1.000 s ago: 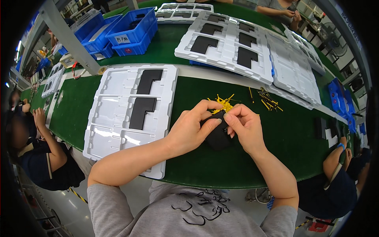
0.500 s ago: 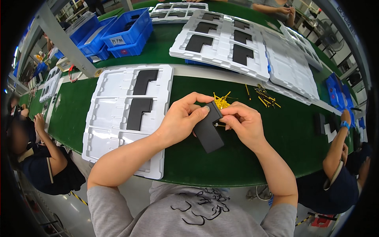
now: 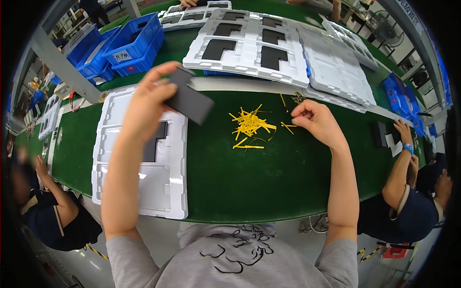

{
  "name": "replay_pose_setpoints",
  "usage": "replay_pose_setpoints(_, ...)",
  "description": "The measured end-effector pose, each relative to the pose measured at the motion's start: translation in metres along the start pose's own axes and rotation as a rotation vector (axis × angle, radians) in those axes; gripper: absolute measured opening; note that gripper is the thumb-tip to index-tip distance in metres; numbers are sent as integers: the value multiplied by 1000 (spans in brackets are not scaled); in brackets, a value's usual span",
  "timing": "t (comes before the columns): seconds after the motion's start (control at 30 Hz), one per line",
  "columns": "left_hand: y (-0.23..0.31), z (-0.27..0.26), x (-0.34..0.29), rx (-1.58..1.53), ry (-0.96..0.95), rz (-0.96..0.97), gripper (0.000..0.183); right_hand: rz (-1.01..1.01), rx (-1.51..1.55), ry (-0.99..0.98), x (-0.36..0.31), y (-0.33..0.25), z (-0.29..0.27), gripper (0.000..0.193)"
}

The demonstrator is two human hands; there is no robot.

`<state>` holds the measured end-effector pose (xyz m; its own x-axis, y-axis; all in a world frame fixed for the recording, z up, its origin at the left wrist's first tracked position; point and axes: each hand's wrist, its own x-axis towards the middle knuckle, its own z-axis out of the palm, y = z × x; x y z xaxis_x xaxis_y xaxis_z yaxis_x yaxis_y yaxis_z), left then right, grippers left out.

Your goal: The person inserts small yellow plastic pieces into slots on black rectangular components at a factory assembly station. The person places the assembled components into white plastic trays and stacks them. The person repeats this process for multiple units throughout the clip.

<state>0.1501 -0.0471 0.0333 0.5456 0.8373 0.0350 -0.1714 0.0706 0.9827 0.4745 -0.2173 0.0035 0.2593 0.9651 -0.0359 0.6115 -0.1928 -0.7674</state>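
Left hand [image 3: 156, 93], ten o'clock of the yellow strips [image 3: 252, 122], fingers clamped on one end of a tilted black case [image 3: 193, 102]. Right hand [image 3: 317, 123], three o'clock: fingertips bunched, cannot tell if holding anything. Judged carrying; placing would call for squaring it to the white tray [image 3: 165, 199].

Free passage over the green tabletop [image 3: 259, 185].
The near middle lies open; a white tray [image 3: 179, 192] bounds it left, yellow strips [image 3: 250, 123] beyond.
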Motion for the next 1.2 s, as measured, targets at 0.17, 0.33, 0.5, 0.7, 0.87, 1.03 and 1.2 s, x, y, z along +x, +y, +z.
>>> replay_pose_setpoints(0.17,17,-104,25,67,360,49,38,34,-186,-118,-2,-4,3,12)
replay_pose_setpoints(0.33,-24,-223,22,854,749,65,32,-201,-367,-76,1,4,18,15)
replay_pose_setpoints(0.5,-30,-219,24,1014,876,-112,33,-176,-305,2,-7,-3,23,11)
replay_pose_setpoints(0.7,-24,-181,14,1336,899,-195,33,-71,-258,-139,-9,-20,22,12)
replay_pose_setpoints(0.87,-28,-168,19,1500,923,-124,36,-210,-337,-131,-9,-8,19,10)
replay_pose_setpoints(1.03,-10,-127,27,1229,790,268,18,-264,-373,-63,-7,-10,22,11)
replay_pose_setpoints(1.2,-25,4,4,910,98,361,13,-134,114,-154,-8,-25,33,12)
